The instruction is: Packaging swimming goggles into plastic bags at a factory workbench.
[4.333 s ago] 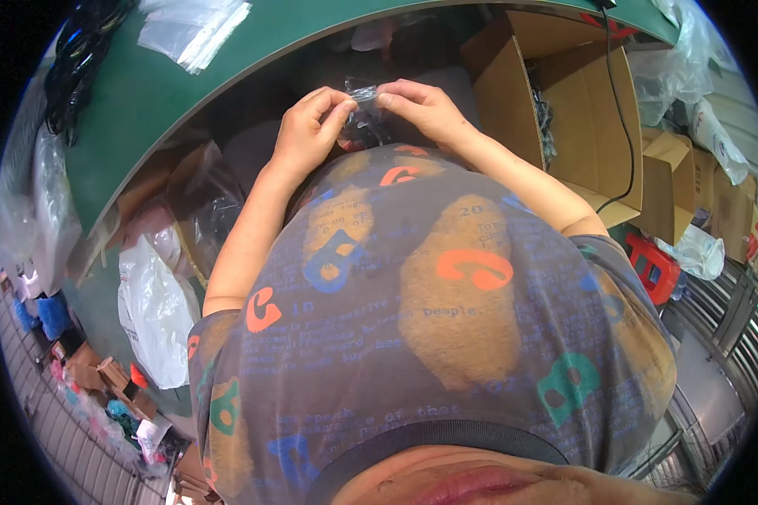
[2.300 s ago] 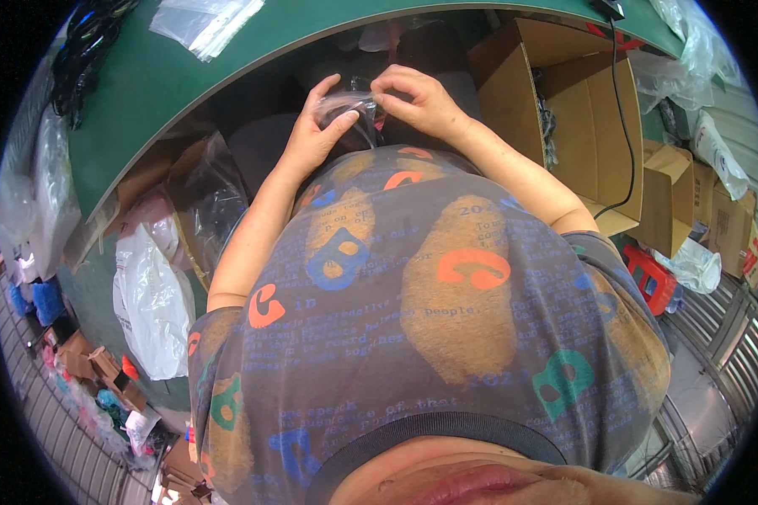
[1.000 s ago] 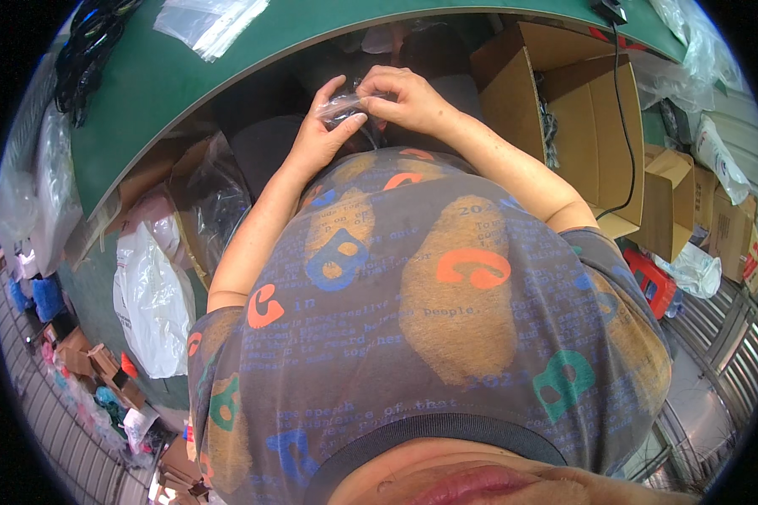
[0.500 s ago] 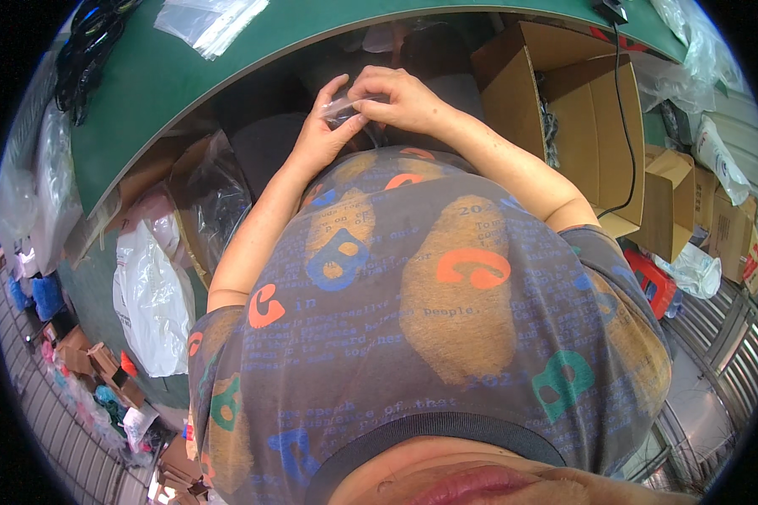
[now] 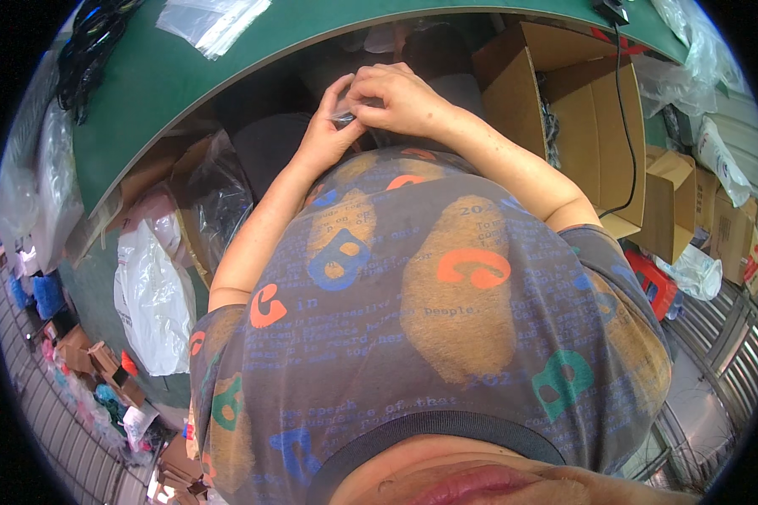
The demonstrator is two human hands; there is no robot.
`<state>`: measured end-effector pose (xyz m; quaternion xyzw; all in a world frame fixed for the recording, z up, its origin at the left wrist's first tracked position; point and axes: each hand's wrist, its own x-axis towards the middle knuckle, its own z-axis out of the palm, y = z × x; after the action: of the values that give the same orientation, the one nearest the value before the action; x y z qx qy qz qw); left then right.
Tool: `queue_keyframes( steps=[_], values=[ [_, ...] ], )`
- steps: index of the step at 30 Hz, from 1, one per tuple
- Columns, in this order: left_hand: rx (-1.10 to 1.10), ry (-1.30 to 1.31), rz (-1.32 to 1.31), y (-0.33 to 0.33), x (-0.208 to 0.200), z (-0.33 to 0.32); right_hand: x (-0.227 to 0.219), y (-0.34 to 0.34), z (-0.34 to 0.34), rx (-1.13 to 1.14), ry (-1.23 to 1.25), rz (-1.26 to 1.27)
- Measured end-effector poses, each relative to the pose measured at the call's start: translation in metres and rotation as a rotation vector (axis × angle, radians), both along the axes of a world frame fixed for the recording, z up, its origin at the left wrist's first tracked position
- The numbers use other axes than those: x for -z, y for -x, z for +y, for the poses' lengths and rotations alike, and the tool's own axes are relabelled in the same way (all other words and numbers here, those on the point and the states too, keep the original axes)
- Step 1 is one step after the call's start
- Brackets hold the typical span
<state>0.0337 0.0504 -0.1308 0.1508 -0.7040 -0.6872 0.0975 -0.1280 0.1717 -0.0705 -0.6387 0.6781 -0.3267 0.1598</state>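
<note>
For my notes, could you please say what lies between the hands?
In the head view, clear plastic shows between the left hand and right hand; the rest is hidden.

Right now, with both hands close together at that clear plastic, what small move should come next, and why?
I'd probably ease the right hand slightly rightward while the left hand holds the clear plastic. The right hand appears to overlap the left fingertips, and only a small bit of plastic shows between them, so parting them should give a clearer view.
</note>
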Motion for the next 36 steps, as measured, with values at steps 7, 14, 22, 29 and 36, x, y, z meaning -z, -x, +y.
queue_keyframes(
  steps=[7,14,22,29,36],
  values=[
    [-0.031,0.075,-0.007,0.0,-0.001,0.005,-0.003,-0.005,-0.001,-0.015,-0.022,-0.001],
    [-0.069,0.115,-0.061,0.003,-0.004,0.008,-0.005,-0.007,-0.004,-0.022,-0.023,0.031],
    [-0.094,0.223,0.056,0.007,0.006,0.008,-0.016,-0.01,-0.008,-0.033,-0.038,0.058],
    [-0.128,0.271,-0.178,0.009,-0.004,0.015,-0.018,-0.015,-0.01,-0.066,-0.089,0.15],
    [-0.15,0.541,0.017,0.006,0.005,0.01,-0.005,-0.005,-0.009,-0.051,0.04,0.091]
  ],
)
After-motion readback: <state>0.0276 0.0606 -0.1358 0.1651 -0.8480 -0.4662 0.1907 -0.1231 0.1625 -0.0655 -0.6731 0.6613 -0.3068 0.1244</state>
